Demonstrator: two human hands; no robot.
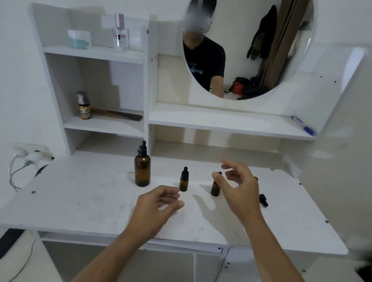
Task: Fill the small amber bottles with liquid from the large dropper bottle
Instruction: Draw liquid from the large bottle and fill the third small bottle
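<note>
The large amber dropper bottle (142, 168) stands capped on the white desk (87, 201), left of centre. A small amber bottle (184, 181) with its black dropper cap stands to its right. A second small amber bottle (215, 187) stands further right, partly behind my right hand (240, 190), which hovers above it with fingers apart and holds nothing. A third small bottle (256, 178) is almost hidden behind that hand. A loose black dropper cap (263, 200) lies on the desk at the right. My left hand (156, 211) hovers in front of the capped small bottle, fingers loosely curled, empty.
White shelves rise behind the desk, bearing a perfume bottle (120, 33), a white jar (79, 38), a small labelled bottle (84, 105), a comb (118, 114) and a blue pen (303, 125). A round mirror (247, 38) hangs above. A power strip (29, 151) with cables sits at the left.
</note>
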